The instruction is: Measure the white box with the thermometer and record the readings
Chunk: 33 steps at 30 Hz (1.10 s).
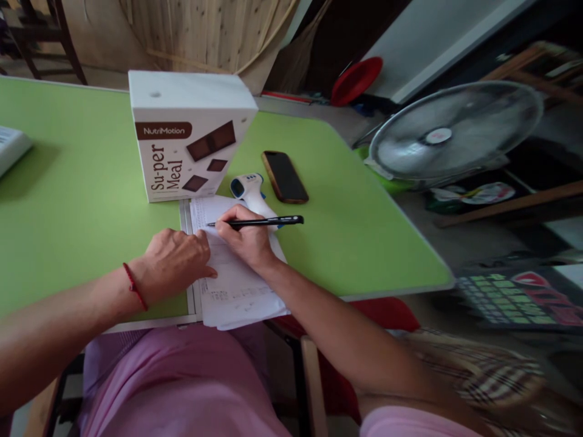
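My right hand (pixel 248 237) is closed around a black pen (pixel 268 221). The pen's tip meets the upper part of a stack of white paper sheets (pixel 241 297) with handwriting and print on them. On the left edge of the sheets rests my left hand (pixel 175 258), its fingers curled in and its thumb pointing to the right; a red string bracelet circles that wrist. Just beyond my right hand lies a white and blue handheld infrared thermometer (pixel 252 193), its grip partly hidden by the hand and pen.
A white box (pixel 191 133) printed "NutriMotion Su-per Meal" stands upright behind the sheets on the green table (pixel 364 243). A smartphone (pixel 285 176) lies right of the thermometer. A fan (pixel 439 136) stands past the table's right edge. A white object (pixel 11 145) is at far left.
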### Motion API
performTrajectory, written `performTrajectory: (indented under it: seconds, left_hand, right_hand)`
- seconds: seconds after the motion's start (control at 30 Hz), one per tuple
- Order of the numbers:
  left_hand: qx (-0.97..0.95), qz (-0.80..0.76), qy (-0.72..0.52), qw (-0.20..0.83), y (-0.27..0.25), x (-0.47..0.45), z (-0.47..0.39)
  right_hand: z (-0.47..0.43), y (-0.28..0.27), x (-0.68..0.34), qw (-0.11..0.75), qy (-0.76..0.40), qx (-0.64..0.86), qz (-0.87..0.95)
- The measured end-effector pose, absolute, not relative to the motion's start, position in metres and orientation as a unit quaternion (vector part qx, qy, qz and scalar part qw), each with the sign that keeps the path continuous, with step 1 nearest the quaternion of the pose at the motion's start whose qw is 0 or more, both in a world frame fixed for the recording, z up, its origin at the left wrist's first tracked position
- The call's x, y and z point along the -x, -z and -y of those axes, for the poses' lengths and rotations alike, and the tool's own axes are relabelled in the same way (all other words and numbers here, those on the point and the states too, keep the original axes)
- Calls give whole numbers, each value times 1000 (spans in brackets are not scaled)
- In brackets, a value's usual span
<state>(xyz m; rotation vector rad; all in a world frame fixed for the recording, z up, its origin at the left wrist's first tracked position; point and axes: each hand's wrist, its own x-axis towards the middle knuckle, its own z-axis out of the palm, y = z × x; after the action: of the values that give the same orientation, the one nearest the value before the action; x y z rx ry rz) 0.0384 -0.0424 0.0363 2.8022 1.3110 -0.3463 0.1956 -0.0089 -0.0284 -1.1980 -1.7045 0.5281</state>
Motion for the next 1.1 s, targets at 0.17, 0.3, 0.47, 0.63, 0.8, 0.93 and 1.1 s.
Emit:
performTrajectory:
  seconds: [0.17, 0.3, 0.47, 0.63, 0.8, 0.93, 1.1]
  left_hand:
    - [-901, -418, 117, 12, -36, -39, 42]
    - [-901, -419, 115, 13, -35, -38, 41]
    - [-902, -415, 119, 14, -36, -38, 42]
    - [-900, -418, 121, 15, -36, -38, 42]
    - [-899, -421, 117, 13, -34, -38, 41]
    - [-902, -417, 114, 19, -35, -38, 40]
    - [-906, -414, 84, 19, -32, -37, 40]
  right_hand:
    - [9, 28, -195, 473, -216, 491, 699]
    - [9, 29, -196, 475, -213, 488, 700]
    - [9, 28, -195, 474, -212, 497, 695]
    - [9, 29, -196, 485, -206, 489, 695]
    - [9, 30, -197, 482, -168, 478, 715]
    - [8, 25, -204, 472, -66, 475, 740]
    - [5, 20, -223, 326, 77, 476, 813]
